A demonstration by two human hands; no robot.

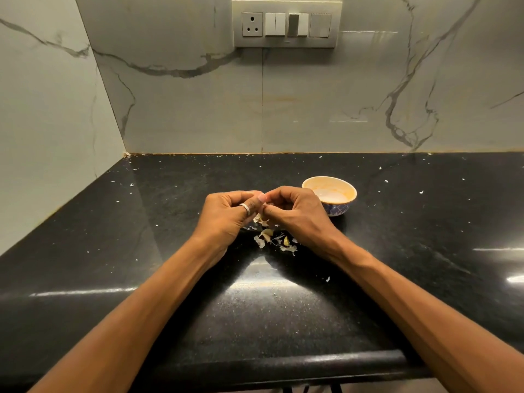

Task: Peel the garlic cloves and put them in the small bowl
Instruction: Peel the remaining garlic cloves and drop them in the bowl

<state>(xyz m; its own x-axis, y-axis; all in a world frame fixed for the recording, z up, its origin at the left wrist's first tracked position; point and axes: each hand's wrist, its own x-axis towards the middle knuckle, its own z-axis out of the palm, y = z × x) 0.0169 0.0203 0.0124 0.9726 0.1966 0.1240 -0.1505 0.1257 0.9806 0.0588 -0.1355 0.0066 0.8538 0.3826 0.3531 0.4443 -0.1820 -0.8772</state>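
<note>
My left hand (228, 215) and my right hand (292, 212) meet above the black counter, fingers curled toward each other and pinching a garlic clove (266, 205) between the fingertips; the clove is almost wholly hidden. A ring sits on my left thumb. Below the hands lie garlic cloves and papery skins (272, 236) scattered on the counter. The small bowl (330, 194), white inside with a blue patterned outside, stands just right of my right hand; I see no cloves in its visible part.
The black stone counter (170, 211) runs to a marble wall behind and on the left. White skin flecks dot the counter. A switch panel (286, 22) hangs on the back wall. The counter's front edge (255, 361) is near me.
</note>
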